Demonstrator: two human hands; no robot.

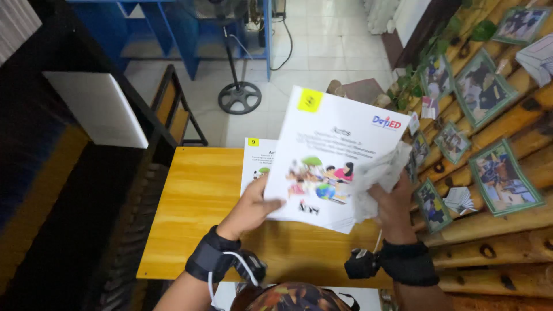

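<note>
Head view looked down on a yellow wooden worktop (196, 213), smooth and glossy, with visible grain. A thin white booklet (328, 150) was held above the worktop, tilted, its cover flat and matte, with a yellow square sticker at the upper left corner and a coloured cartoon picture near its middle. Several sheets showed at its lower edge. The left hand (250, 207) gripped the booklet's lower left edge, thumb on the cover and fingers beneath, pinching the paper. The right hand (394, 204) held a crumpled white cloth (377, 178), soft and creased, pressed against the booklet's right edge; its fingers were closed around the cloth. Both wrists bore black padded straps, each with a small black device attached.

A second white booklet (256, 164) of like kind lay flat on the worktop, directly behind the held one and partly covered by it.

Right of the worktop stood a wall of rough, rounded logs (507, 227) hung with green-framed photographs. Beyond the worktop's far edge stood a dark wooden chair (175, 109) and a black fan stand (239, 95) with a round base, on pale floor tiles.
</note>
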